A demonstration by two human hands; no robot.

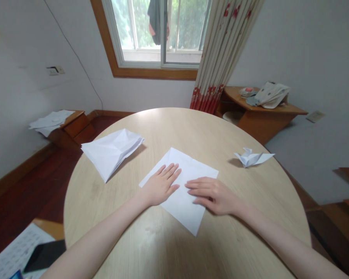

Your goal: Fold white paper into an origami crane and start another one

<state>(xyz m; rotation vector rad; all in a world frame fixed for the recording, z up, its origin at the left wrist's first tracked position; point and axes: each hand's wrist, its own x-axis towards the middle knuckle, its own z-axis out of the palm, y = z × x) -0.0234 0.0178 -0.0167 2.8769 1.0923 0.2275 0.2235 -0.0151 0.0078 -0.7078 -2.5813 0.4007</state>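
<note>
The sheet [189,211] is laid diagonally on the table [163,248], one corner pointed toward the person, and is pressed under the flat, open left hand [159,186] and right hand [212,194].

Round table [192,128] bears flat sheet [189,170], paper stack [112,153] (creased), perhaps origami bird [251,158].

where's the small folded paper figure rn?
The paper figure lies in the head view on the right side of the round table, alone, right of the flat sheet under the left hand and right hand.

Bright window [159,35] — white walls [17,69].
</note>
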